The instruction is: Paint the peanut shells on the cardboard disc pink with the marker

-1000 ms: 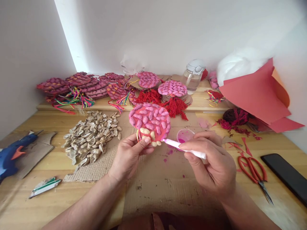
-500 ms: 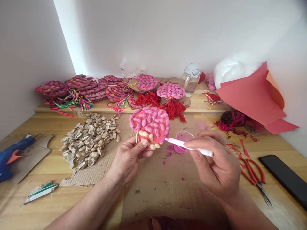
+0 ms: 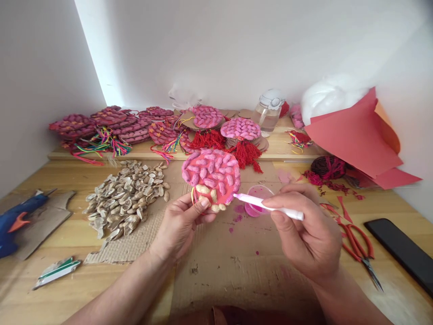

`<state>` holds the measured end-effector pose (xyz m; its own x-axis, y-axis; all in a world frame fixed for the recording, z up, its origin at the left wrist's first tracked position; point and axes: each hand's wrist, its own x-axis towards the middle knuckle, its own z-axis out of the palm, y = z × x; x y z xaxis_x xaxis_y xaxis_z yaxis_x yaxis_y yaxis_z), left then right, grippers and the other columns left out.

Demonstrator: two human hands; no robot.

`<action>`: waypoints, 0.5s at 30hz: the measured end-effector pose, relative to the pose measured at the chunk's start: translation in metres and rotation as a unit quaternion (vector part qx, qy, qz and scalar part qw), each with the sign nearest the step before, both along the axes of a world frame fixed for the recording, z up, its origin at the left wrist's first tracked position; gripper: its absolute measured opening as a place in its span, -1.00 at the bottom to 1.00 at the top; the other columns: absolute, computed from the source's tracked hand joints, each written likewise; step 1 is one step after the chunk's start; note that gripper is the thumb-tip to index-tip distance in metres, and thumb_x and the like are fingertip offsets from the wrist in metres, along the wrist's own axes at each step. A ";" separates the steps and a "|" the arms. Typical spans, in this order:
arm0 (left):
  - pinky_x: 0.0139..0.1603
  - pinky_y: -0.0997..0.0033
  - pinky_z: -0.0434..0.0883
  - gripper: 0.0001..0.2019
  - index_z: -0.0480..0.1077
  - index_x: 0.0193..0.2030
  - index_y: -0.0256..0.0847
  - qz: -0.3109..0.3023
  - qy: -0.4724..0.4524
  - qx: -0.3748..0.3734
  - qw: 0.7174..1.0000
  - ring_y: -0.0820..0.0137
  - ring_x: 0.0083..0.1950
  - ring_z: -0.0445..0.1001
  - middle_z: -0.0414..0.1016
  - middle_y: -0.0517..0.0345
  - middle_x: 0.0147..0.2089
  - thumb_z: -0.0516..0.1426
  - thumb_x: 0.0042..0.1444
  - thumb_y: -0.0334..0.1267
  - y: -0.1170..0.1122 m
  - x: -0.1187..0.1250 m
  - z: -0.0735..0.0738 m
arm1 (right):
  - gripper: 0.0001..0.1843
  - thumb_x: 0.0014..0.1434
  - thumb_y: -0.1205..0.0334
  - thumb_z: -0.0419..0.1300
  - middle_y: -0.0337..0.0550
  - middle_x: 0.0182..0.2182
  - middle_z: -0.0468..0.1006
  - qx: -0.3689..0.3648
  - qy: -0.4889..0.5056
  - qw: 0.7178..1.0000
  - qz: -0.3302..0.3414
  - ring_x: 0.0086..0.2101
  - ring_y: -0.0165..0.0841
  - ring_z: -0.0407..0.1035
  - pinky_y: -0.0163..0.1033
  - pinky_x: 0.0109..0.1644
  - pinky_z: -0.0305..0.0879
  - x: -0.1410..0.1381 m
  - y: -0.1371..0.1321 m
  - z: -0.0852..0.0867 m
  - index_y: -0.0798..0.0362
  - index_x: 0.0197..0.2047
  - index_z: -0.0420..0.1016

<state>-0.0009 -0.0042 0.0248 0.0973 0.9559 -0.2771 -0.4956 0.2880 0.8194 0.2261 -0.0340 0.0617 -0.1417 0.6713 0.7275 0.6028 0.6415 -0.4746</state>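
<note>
My left hand (image 3: pixel 184 221) pinches the lower left edge of a round red disc (image 3: pixel 221 188) set with peanut shells. Most of its shells are painted pink; several at the bottom keep their tan colour. A yellow and red cord loops beside my thumb. Closed around a white brush pen (image 3: pixel 267 205), my right hand (image 3: pixel 309 232) holds it level, its pink tip touching or nearly touching the disc's lower right edge. Behind the pen stands a clear cup of pink paint (image 3: pixel 252 210), partly hidden by the pen and hand.
Loose peanut shells (image 3: pixel 130 198) are heaped at left, near a blue glue gun (image 3: pixel 20 216). Red-handled scissors-like pliers (image 3: pixel 361 250) and a black phone (image 3: pixel 402 250) lie at right. Pink tasselled discs (image 3: pixel 240 129), a water bottle (image 3: pixel 269 113) and red paper (image 3: pixel 355 135) are behind.
My right hand and the brush pen have shifted very slightly right. The disc in my left hand has stayed nearly still.
</note>
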 end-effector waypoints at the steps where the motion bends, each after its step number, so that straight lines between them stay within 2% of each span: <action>1: -0.39 0.58 0.55 -0.72 0.62 -0.33 -0.30 0.001 0.000 -0.001 1.000 0.52 -0.41 0.50 0.55 0.15 -0.39 0.48 -0.15 -0.21 0.000 0.000 0.000 | -0.76 0.21 0.44 0.21 -0.20 -0.28 0.58 0.000 -0.004 1.000 -0.003 -0.16 -0.26 0.34 -0.05 -0.03 0.28 0.000 0.000 0.000 0.00 -0.07 0.52; 4: -0.39 0.59 0.55 -0.71 0.61 -0.34 -0.32 0.001 -0.004 -0.007 1.000 0.52 -0.43 0.50 0.56 0.14 -0.41 0.49 -0.15 -0.20 0.001 -0.001 0.000 | -0.77 0.22 0.44 0.21 -0.19 -0.30 0.57 -0.003 0.004 1.000 -0.010 -0.17 -0.26 0.34 -0.04 -0.03 0.28 0.000 -0.001 0.001 0.00 -0.08 0.53; 9: -0.41 0.61 0.54 -0.72 0.61 -0.32 -0.35 -0.015 -0.034 -0.025 0.999 0.53 -0.46 0.51 0.58 0.09 -0.41 0.48 -0.13 -0.24 0.003 -0.002 -0.002 | -0.75 0.21 0.44 0.20 -0.20 -0.27 0.60 -0.010 -0.008 0.999 0.038 -0.14 -0.26 0.34 -0.07 -0.02 0.28 -0.001 -0.001 0.001 0.01 -0.06 0.51; 15: -0.42 0.62 0.57 -0.70 0.61 -0.34 -0.40 -0.016 -0.069 -0.059 0.996 0.53 -0.45 0.51 0.58 0.07 -0.41 0.50 -0.18 -0.28 0.003 -0.003 -0.003 | -0.76 0.20 0.45 0.20 -0.20 -0.29 0.59 0.008 0.001 1.000 0.013 -0.16 -0.26 0.34 -0.07 -0.02 0.27 0.000 0.000 0.001 0.00 -0.09 0.52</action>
<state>-0.0044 -0.0009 0.0216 0.1731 0.9130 -0.3694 -0.5900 0.3965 0.7033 0.2258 -0.0342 0.0630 -0.1576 0.6553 0.7388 0.5855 0.6644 -0.4644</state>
